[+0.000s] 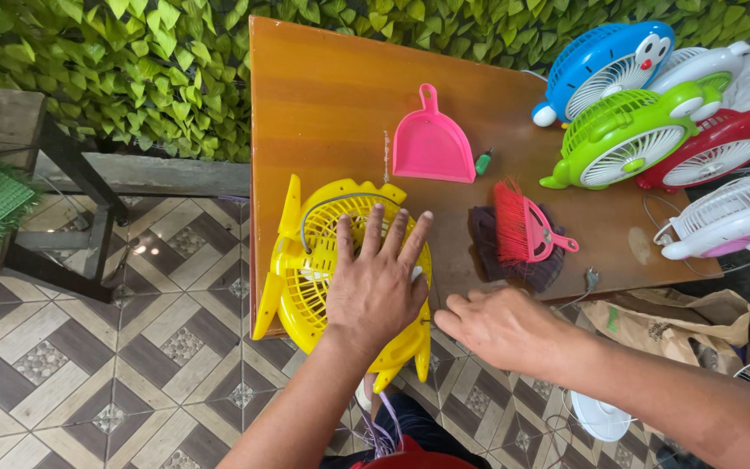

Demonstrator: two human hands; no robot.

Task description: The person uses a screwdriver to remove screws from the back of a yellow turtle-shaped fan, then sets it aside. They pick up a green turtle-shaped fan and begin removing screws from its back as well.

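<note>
A yellow plastic table fan with a round grille and ear-like fins (340, 265) lies face-up at the near left edge of a brown wooden table (323, 95), part of it hanging over the rim. The left hand (375, 287) lies flat on the fan's grille, fingers (373, 227) spread and straight — pressing down on it, not gripping. The right hand (501, 326) sits just beside the fan's lower right edge, its fingers curled inward; whether it pinches something small there cannot be told.

Farther back on the table lies a pink plastic dustpan (431, 143), with a small green-capped object (483, 161) just to its right. Near the middle a pink hand brush with red bristles (523, 227) rests on a dark cloth (492, 252). At the far right stand more small fans — a blue one (605, 65), a green one (627, 139), a red one (713, 148) and a white-and-pink one (722, 217). A crumpled brown paper bag (679, 326) lies below the table edge over the patterned tile floor (88, 347), and a leafy green wall (132, 61) rises behind.
</note>
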